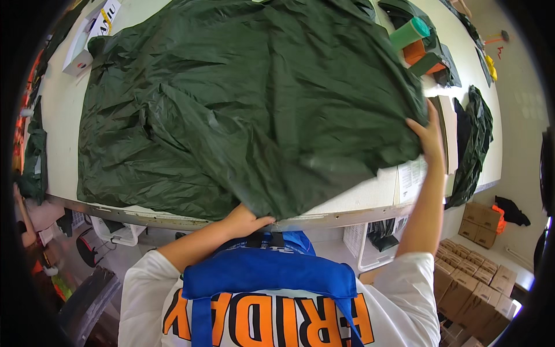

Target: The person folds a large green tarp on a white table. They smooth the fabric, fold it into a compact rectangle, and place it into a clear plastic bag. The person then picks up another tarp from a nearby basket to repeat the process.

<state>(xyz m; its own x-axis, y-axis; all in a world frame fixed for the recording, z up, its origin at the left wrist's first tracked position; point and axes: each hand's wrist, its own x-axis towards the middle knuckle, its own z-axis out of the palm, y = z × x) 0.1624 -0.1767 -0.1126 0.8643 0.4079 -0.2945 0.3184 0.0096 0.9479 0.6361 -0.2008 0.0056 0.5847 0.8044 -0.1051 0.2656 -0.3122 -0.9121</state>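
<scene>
A large dark green garment (219,81) of thin, shiny, creased fabric is spread over the white tabletop, with a fold running diagonally toward the front edge. At that front edge my left hand (244,221) grips its near corner, most of the fingers hidden under the cloth and the thumb showing. My right hand (429,134) holds the garment's right edge, thumb on the near side and fingers along the border. Between my hands the lower edge is lifted and slightly blurred. Printed paper sheets (411,178) lie partly beneath its right side.
A white box (81,49) stands at the far left. Far right hold a green bottle (409,33), an orange block (417,53) and dark garments (474,139). White crates (118,231) sit under the table; cardboard boxes (477,283) are stacked lower right. Another person's arm (24,217) shows at left.
</scene>
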